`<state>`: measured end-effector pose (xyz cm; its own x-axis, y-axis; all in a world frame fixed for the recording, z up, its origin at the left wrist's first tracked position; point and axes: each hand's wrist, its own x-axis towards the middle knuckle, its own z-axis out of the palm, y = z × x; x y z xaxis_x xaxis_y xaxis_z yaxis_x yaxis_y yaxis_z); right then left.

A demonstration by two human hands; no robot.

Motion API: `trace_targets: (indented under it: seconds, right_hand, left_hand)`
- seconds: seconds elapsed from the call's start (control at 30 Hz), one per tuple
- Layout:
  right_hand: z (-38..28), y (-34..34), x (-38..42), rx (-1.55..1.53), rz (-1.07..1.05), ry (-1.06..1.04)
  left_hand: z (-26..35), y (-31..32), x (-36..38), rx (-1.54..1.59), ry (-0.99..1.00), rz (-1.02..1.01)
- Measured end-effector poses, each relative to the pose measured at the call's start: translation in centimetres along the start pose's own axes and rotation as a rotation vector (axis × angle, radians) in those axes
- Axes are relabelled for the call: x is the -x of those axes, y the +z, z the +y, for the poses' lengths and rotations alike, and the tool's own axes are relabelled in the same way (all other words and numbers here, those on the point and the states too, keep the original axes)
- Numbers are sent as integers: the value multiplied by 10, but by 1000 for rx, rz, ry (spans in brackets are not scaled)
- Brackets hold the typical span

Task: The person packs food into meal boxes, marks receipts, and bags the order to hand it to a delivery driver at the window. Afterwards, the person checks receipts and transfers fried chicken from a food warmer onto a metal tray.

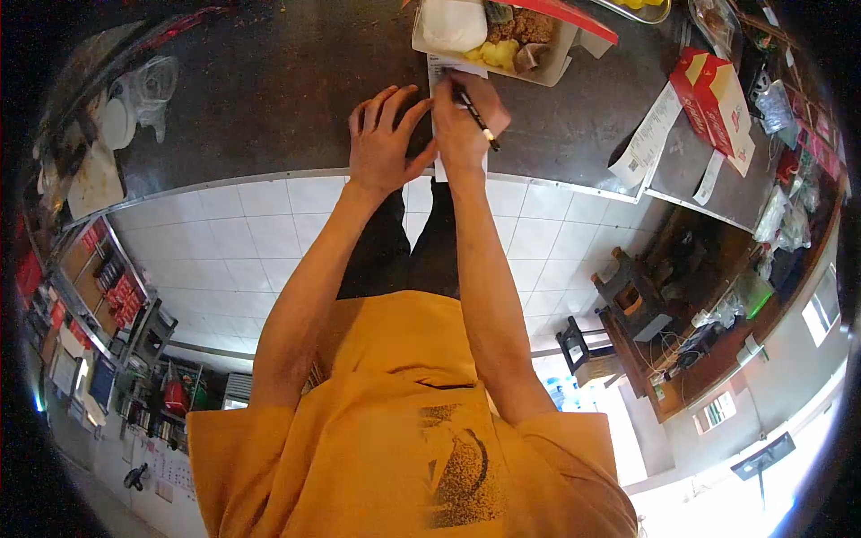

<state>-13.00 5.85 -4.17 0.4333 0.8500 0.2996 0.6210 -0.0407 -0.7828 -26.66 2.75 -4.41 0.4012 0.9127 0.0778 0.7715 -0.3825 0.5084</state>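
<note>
A black pen (479, 118) is gripped in my right hand (462, 125), which rests on a narrow white paper slip (440, 166) at the table's near edge. Both the pen's tip and most of the slip are hidden under that hand. Just to the left, my left hand (384, 143) lies with fingers spread on the dark table, its thumb reaching to the slip. Beyond the hands stands an open meal box (560, 67) with a red lid edge. It holds a white wrapped mound (454, 24), yellow pieces (493, 54) and brown fried food (533, 27).
On the right of the dark table (260, 90) sit a red and white carton (713, 108) and a long printed receipt (647, 134). Clear plastic containers (152, 90) stand at the left. A wooden desk with cables (673, 359) is at lower right.
</note>
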Motion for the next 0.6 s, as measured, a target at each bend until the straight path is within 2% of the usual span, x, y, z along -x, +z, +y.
trace_targets:
  seconds: [0.13, 0.27, 0.37, 0.47, 0.6]
  right_hand:
    - [-5, -12, -3, -23, -40, 118]
    - [1, -20, -4, 75, -93, -51]
    - [19, -36, 0, -195, 29, 304]
    - [16, -69, 0, -113, 35, 508]
    - [16, -90, 23, -239, -82, 612]
  left_hand:
    - [1, 0, -3, -1, -1, 14]
    - [2, 1, -2, -13, -7, 10]
    - [0, 4, 0, -5, -14, -3]
    - [1, 3, 0, -17, -8, 2]
    - [3, 1, -1, -7, -16, -5]
